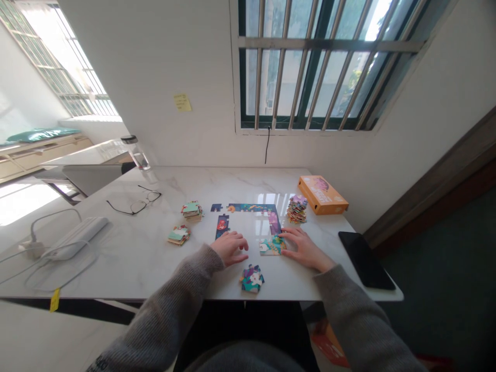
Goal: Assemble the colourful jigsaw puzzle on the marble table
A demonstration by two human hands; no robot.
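Note:
A partly joined jigsaw (251, 208) lies on the white marble table (135, 253), forming a dark blue top edge and two short side runs. My right hand (304, 247) lies flat with fingers stretched out, touching a teal piece (271, 246) at the lower end of the right run. My left hand (231, 247) rests on the table just left of that piece, fingers loosely curled, nothing visible in it. A small cluster of pieces (252, 278) sits near the front edge between my arms.
Three stacks of loose pieces (192, 210) (179, 234) (296, 208) stand around the jigsaw. An orange box (322, 195) lies at the back right, a black phone (366, 260) at the right edge. Glasses (135, 204), a white power strip (73, 237) with cables and a bottle (135, 152) are on the left.

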